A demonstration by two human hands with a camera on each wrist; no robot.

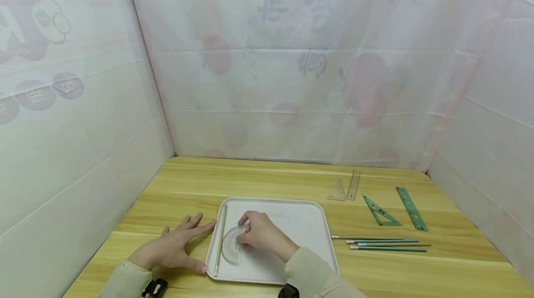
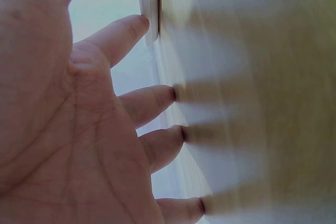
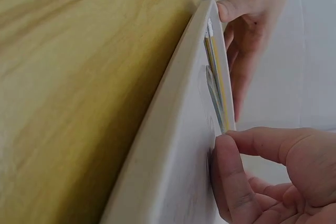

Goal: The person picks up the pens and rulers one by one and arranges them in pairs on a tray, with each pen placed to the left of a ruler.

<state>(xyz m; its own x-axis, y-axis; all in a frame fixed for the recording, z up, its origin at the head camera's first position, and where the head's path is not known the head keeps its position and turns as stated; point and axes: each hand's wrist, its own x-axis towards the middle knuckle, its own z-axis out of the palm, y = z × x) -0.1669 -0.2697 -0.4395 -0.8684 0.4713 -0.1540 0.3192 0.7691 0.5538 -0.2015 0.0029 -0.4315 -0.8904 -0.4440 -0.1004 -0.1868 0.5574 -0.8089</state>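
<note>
A white tray (image 1: 296, 224) lies on the wooden table. Along its left side rests a yellowish pencil (image 1: 221, 240). Beside the pencil is a clear protractor (image 1: 229, 247), its curved edge facing left and its right part covered by fingers. My right hand (image 1: 263, 233) pinches the protractor at the right, inside the tray; in the right wrist view that hand (image 3: 268, 177) has curled fingers. My left hand (image 1: 173, 247) spreads its fingers at the tray's left rim, with index finger and thumb touching it. The left wrist view shows the palm (image 2: 79, 129) and fingertips down on the table.
Right of the tray lie several pencils (image 1: 388, 241), green and yellowish. Behind them are a green set square (image 1: 375, 210) and a green ruler (image 1: 410, 207). A clear set square (image 1: 339, 192) and a clear ruler (image 1: 353, 186) lie farther back. Printed cloth walls (image 1: 258, 80) surround the table.
</note>
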